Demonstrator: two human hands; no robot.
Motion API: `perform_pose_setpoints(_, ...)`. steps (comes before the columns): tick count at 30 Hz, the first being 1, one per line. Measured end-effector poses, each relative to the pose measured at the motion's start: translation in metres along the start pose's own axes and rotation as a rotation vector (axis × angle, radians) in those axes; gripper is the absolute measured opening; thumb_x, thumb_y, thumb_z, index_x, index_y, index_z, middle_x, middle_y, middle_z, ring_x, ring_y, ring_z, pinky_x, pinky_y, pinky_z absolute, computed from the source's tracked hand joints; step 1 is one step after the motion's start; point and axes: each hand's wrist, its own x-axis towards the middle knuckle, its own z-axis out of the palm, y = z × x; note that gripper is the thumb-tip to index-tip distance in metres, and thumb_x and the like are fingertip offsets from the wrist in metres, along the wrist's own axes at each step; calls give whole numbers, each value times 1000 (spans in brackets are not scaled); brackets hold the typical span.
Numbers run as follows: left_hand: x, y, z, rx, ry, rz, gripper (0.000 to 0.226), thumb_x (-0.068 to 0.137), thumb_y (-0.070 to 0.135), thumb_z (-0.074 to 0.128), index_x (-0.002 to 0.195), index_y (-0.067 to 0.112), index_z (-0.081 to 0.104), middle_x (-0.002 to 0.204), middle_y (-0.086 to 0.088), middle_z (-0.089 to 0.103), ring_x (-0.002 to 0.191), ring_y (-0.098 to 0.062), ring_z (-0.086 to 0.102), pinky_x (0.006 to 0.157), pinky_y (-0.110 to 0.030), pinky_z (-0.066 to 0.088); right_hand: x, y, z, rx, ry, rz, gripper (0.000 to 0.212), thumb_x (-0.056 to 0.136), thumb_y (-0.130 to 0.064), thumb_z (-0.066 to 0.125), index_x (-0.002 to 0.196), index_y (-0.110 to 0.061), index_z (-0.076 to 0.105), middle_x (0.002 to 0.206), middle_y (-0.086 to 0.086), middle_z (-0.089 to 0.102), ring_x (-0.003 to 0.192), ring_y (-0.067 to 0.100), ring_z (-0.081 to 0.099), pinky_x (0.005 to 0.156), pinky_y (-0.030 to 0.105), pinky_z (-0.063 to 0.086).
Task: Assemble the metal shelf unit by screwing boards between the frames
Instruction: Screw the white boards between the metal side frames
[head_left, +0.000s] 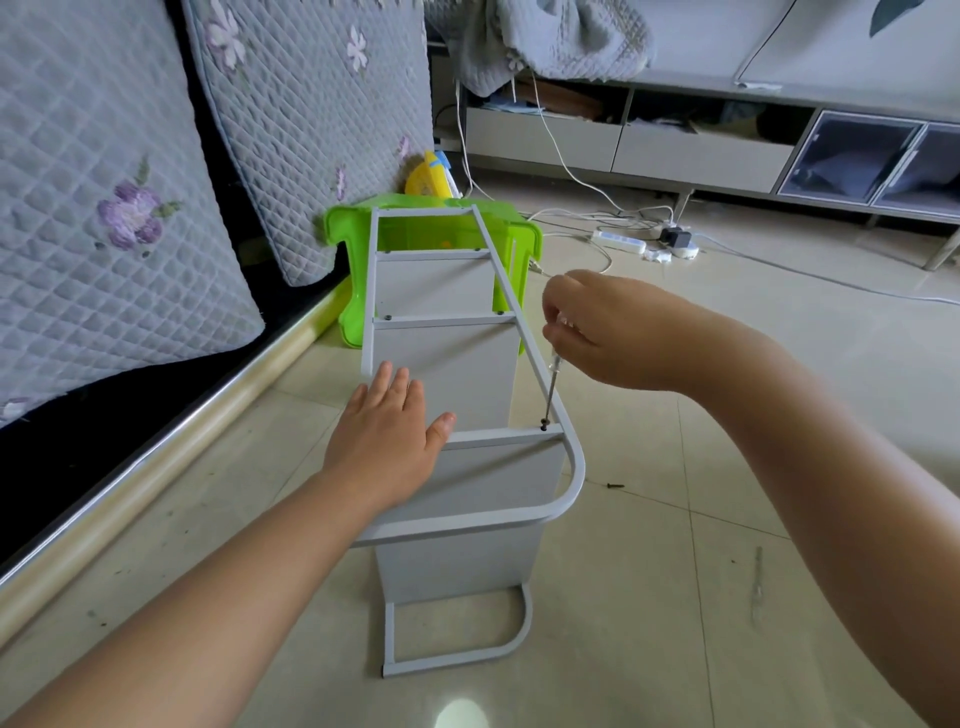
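The pale grey shelf unit (457, 395) lies on its side on the glossy tiled floor (675, 571), and the left hand (387, 441) rests flat on its upper frame with fingers straight, while the right hand (597, 332) pinches a slim screwdriver (551, 384) whose tip sits on a dark screw (544, 423) in the near crossbar. The frame is smooth painted metal tube with rounded corners, the boards (447, 374) flat and matt; a loose black screw (615, 486) lies on the tiles just beside it, and a bright green plastic stool (353, 234) stands at its far end

Two bare forearms are seen entering from the lower corners of the frame. No sleeves, rings or watches are worn on the left hand (387, 441) or right hand (602, 332).
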Motion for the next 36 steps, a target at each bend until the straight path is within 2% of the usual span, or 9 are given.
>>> perform_pose_setpoints(5,1,1,-1,3,-15,-12,64,99,44,13,148,4,6,157,-8,0,144,-19,-9,116,-34,1,-3,12,5,50,-9,-135,17,88,-3,49,99,0,61,99,11,55,82,22,48,70,22,32)
perform_pose_setpoints(9,0,1,-1,-12,-20,-59,69,97,48,12,147,2,5,157,-11,-2,144,-20,-10,117,-34,0,-4,8,-3,102,-95,-90,21,84,4,39,96,-7,52,83,-4,43,77,15,39,63,17,26)
perform_pose_setpoints(13,-2,2,-1,-28,-31,-124,74,96,52,12,147,-1,3,156,-14,-3,144,-23,-11,117,-34,-1,-1,7,-10,117,-208,-12,17,92,-4,35,89,-15,48,70,-13,49,55,-3,48,57,10,36)
perform_pose_setpoints(17,-1,2,-2,-51,-36,-124,74,96,51,14,146,-2,3,156,-15,-2,144,-23,-7,117,-33,-1,3,6,-14,30,-263,53,25,97,-25,39,77,-15,51,69,7,68,36,2,51,49,9,38)
perform_pose_setpoints(20,0,2,-1,-47,-40,-118,74,96,51,14,146,-3,4,156,-16,-1,144,-24,-7,117,-33,-1,12,1,-12,-153,-229,89,45,98,-36,33,70,-6,50,64,9,59,50,16,51,62,28,45)
perform_pose_setpoints(24,-2,1,-1,-34,-41,-107,74,96,51,13,146,-3,5,156,-17,0,144,-24,-8,117,-33,0,11,-4,-7,-92,-176,134,39,99,-33,30,68,-10,35,67,1,36,77,23,39,69,30,31)
perform_pose_setpoints(28,-2,1,0,-36,-34,-100,74,96,51,14,146,-3,6,156,-17,1,144,-24,-6,117,-33,0,4,-6,-10,94,-228,116,6,92,-12,35,87,-8,35,73,0,38,75,22,39,67,30,30)
perform_pose_setpoints(32,-1,1,0,-26,-29,-98,75,96,52,14,146,-3,6,155,-18,1,144,-24,-5,118,-33,0,4,-5,-17,83,-224,80,14,93,-11,41,100,-9,53,86,0,48,81,18,45,71,27,36)
perform_pose_setpoints(36,-1,0,1,-15,-34,-100,75,96,52,13,146,-4,6,155,-18,1,144,-24,-6,118,-33,0,7,-3,-21,-57,-203,52,32,95,-31,46,69,-13,49,59,-2,48,56,11,46,54,22,34)
